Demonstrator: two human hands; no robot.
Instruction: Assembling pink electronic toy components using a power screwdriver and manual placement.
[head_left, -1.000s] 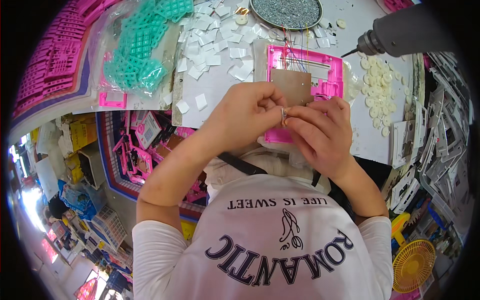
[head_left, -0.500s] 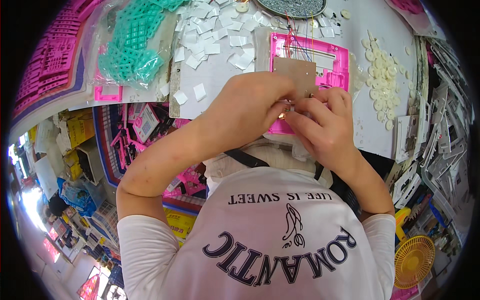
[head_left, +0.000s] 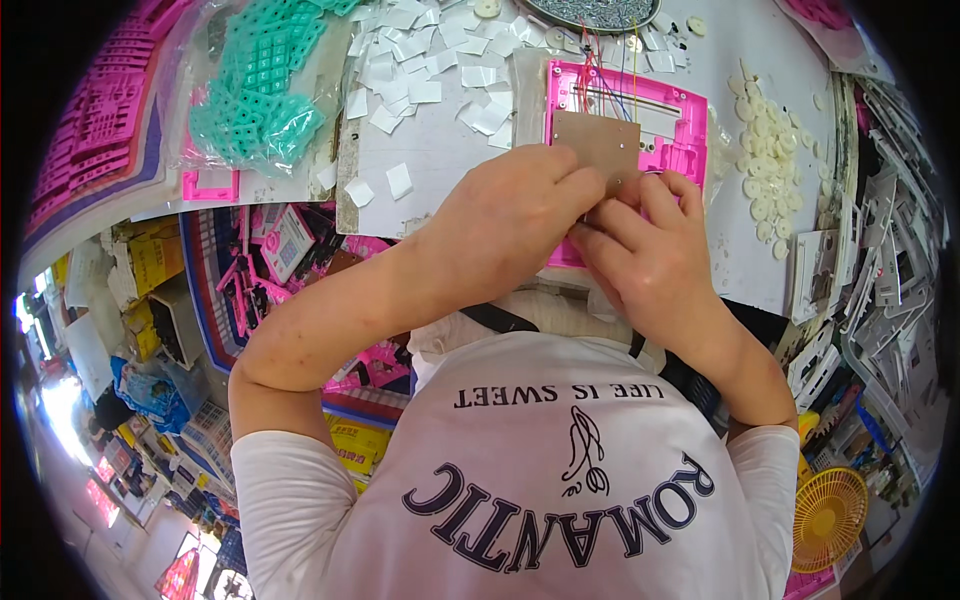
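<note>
A pink plastic casing (head_left: 692,105) lies before me on the worktable, with a flat brown board (head_left: 598,142) resting over its middle. Thin red, blue and yellow wires (head_left: 590,80) run from the far side of the board. My left hand (head_left: 522,205) is closed at the board's near edge, its fingertips pinched. Against it, my right hand (head_left: 645,238) is closed too, with curled fingers over the near right part of the casing. The fingertips of both hands meet. Whatever they pinch is hidden behind the fingers.
Beyond the casing stands a round metal dish of small screws (head_left: 600,14). White paper squares (head_left: 400,75) are scattered to the left, near a bag of green keypads (head_left: 255,110). Off-white plastic discs (head_left: 765,190) lie right. Bins of pink parts (head_left: 285,250) and grey parts (head_left: 890,260) flank me.
The fingertips have closed in together, covering a small shiny metallic piece that showed between them. The left hand has shifted slightly right. The casing and board sit slightly further right in view.
</note>
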